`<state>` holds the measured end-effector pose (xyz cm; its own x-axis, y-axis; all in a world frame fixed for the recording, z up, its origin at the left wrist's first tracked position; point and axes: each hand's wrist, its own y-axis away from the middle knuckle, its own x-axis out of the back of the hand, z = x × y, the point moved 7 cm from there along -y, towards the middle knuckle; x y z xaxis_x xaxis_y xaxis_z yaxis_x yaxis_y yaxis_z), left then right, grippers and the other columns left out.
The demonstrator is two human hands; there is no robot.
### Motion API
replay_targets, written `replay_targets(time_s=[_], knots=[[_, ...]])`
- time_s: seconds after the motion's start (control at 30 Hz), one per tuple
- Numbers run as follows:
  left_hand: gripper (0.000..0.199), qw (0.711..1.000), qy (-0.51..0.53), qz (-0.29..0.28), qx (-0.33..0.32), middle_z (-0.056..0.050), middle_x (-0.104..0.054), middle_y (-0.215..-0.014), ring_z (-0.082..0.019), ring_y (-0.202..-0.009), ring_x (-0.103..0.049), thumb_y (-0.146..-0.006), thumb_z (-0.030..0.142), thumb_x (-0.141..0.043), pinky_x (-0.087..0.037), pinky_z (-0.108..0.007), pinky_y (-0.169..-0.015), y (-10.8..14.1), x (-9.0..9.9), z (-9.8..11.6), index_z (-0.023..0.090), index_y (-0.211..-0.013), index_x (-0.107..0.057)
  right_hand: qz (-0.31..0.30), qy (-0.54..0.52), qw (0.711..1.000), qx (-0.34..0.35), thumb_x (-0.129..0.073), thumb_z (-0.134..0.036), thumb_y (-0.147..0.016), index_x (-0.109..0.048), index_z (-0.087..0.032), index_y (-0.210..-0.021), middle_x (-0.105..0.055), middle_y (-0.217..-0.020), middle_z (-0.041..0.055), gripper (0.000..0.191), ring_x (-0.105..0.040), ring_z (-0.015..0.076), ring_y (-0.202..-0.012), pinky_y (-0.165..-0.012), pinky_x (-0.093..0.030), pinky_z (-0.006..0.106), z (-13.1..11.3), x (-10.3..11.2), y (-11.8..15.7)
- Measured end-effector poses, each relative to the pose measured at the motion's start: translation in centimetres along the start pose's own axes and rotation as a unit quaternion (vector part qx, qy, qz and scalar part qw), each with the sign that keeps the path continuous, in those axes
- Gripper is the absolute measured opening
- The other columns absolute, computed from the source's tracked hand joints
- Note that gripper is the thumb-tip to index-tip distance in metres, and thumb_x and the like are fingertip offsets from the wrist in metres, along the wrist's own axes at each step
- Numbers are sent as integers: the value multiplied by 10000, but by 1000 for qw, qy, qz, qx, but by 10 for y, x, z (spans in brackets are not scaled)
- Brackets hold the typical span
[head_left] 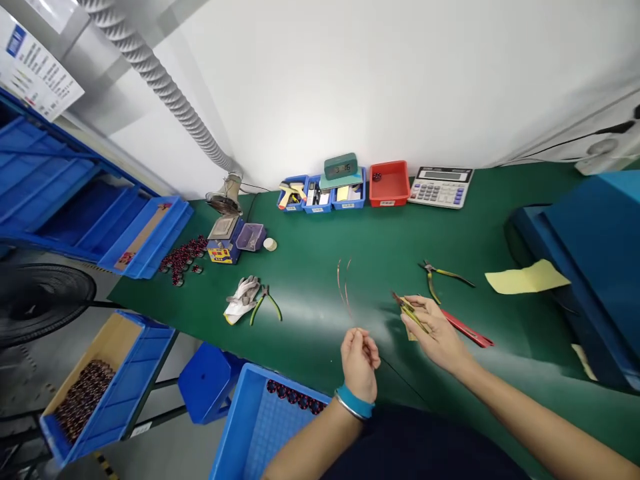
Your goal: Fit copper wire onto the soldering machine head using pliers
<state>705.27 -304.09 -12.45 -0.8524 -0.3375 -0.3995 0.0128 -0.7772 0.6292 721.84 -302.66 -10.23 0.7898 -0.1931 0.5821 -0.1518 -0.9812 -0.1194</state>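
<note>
My left hand (359, 357), with a blue band and a bangle at the wrist, is closed in a pinch above the front of the green table. Thin copper wire (346, 290) rises from its fingertips in two curved strands. To the right, my right hand (436, 330) is wrapped round pliers with yellow-green handles (415, 315); their jaws point up and left, apart from the wire. Beyond that hand lie a second pair of pliers (434, 272) and a red-handled tool (467, 329), partly hidden by the hand.
A blue crate (239, 427) with a row of dark red coils (295, 395) stands at the front left. Gloves (243, 298) and more pliers (265, 303) lie left. Small bins, a red tray (389, 201) and a calculator (441, 187) line the back; a blue machine (595, 267) stands right.
</note>
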Motion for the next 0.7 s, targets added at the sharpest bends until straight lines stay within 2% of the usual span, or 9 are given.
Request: replay_targets(time_s=[0.07,0.17,0.23,0.3,0.43,0.53,0.6,0.7], knots=[[558,999,17,28,12,68,-486,-481,-28,-388,-361,-418,553,-782,-216,-157,-382,-11,18,4,160,-689,-493,-2,130,990,51,-374,-439,-895,-598,-182,-622,-552,-1160,128,436,-493,274,-1086,-899,-395,465,4,-18,-22],[547,997,36,65,20,66,-491,-487,-37,-396,-383,-400,522,-795,-243,-170,-395,-26,42,7,160,-684,-498,-19,281,955,93,-402,-300,-888,-620,-170,-651,-571,-1180,131,347,-495,289,-1087,-902,-369,497,16,-54,-54],[532,995,43,82,26,63,-494,-495,-42,-402,-394,-403,501,-799,-255,-177,-404,-35,56,5,159,-686,-505,-26,322,943,85,-438,-278,-867,-638,-168,-683,-593,-1147,137,293,-514,287,-1064,-912,-359,510,28,-73,-67],[508,994,51,93,37,62,-495,-501,-44,-405,-397,-420,477,-799,-256,-179,-410,-42,67,0,158,-691,-512,-17,332,941,71,-476,-332,-846,-651,-176,-742,-595,-1140,136,257,-528,286,-1045,-910,-363,515,40,-82,-68],[434,990,79,98,63,69,-464,-478,-36,-395,-369,-470,408,-797,-220,-174,-410,-56,78,-10,155,-687,-519,16,308,949,62,-451,-442,-836,-638,-202,-882,-556,-1185,128,308,-531,286,-1063,-867,-415,498,58,-70,-46],[360,988,121,75,55,80,-418,-448,-26,-376,-327,-535,362,-776,-195,-172,-407,-78,75,-1,153,-682,-522,27,265,962,54,-419,-472,-838,-624,-202,-878,-557,-1146,136,341,-554,290,-1029,-794,-470,477,66,-52,-41],[295,985,155,70,33,82,-404,-447,-25,-372,-318,-593,327,-740,-197,-172,-407,-100,73,15,153,-690,-523,29,228,971,63,-423,-468,-835,-615,-202,-866,-554,-1125,141,329,-556,290,-1029,-793,-485,468,64,-46,-54],[219,981,166,102,-9,69,-435,-473,-32,-391,-362,-661,298,-680,-240,-169,-417,-137,80,45,155,-702,-519,23,183,978,101,-443,-448,-834,-596,-201,-876,-540,-1127,144,294,-565,271,-1020,-822,-494,444,50,-51,-96]])
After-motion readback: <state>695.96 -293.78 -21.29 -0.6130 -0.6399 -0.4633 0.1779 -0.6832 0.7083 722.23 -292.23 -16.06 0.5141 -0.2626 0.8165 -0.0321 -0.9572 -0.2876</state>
